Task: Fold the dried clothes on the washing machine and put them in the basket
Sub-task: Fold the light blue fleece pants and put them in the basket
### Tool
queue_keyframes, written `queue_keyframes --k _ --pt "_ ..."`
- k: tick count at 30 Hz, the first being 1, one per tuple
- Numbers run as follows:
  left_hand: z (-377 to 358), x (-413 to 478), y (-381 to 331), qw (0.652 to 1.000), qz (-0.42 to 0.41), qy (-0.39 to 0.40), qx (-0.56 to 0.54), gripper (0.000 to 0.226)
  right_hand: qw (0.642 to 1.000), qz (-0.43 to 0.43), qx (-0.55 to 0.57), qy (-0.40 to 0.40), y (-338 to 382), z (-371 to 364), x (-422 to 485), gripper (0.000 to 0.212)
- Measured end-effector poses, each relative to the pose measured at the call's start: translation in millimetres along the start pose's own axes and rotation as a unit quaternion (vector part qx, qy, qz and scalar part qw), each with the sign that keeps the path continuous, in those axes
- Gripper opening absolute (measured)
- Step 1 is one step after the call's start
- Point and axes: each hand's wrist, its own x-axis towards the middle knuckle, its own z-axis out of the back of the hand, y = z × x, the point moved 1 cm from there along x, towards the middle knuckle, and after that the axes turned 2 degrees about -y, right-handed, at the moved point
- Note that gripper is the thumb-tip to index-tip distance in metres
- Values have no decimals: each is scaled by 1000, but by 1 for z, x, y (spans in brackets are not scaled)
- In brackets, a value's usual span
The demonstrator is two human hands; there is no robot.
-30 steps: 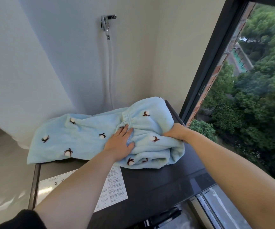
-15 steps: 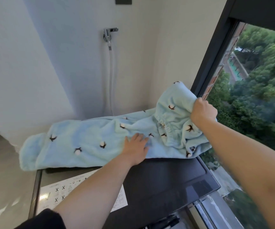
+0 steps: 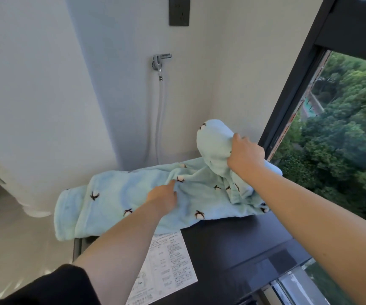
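Observation:
A light blue fleece garment (image 3: 116, 201) with small brown-and-white cotton-flower prints lies stretched across the dark top of the washing machine (image 3: 232, 245). Its left end hangs over the machine's left edge. My right hand (image 3: 244, 154) grips the garment's right end in a fist and holds it lifted above the machine, so the cloth bunches up beside the window. My left hand (image 3: 163, 198) rests on the garment's middle, fingers pointing toward a crease; whether they pinch the cloth I cannot tell. No basket is in view.
A white instruction sticker (image 3: 166, 265) sits on the machine's lid near me. A tap with a white hose (image 3: 161, 69) and a dark wall socket (image 3: 179, 11) are on the wall behind. A black-framed window (image 3: 292, 102) is immediately to the right.
My right hand has lifted the garment's right end off the folded bundle, up and to the right. The garment has spread out longer toward the left. My left hand stayed on its middle.

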Motion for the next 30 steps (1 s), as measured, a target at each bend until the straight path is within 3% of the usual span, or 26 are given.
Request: queue_keyframes --k 5,9,11,14,18,21,23,24,25,28,30 --pt "21 13 49 989 101 -97 47 42 999 -16 -30 28 13 -13 -8 46" --pt "24 9 109 965 248 -83 28 56 997 6 -61 37 30 -18 -13 40" --pt "24 3 135 948 307 -73 -47 65 996 14 -75 37 39 -21 -13 39" --pt "29 -1 160 907 340 -87 -235 86 995 19 -87 48 54 -26 -11 44" --pt "45 -1 167 842 285 -138 -436 64 991 24 -127 46 69 -28 -8 48" --pt "61 -19 171 769 281 -331 -468 24 991 8 -133 14 67 -25 -6 43" --pt "59 -35 182 719 329 -396 -467 25 992 -12 -126 0 63 -23 -6 45" --pt "53 -38 191 713 355 -389 -462 31 992 -22 -124 -2 60 -23 -7 47" --pt "45 -40 199 728 377 -356 -449 35 992 -30 -119 -2 58 -23 -7 50" --pt "25 -42 223 817 395 -231 -352 41 993 -35 -110 6 64 -21 -9 55" --pt "20 -46 232 842 394 -180 -322 49 994 -34 -105 3 69 -17 -8 56"
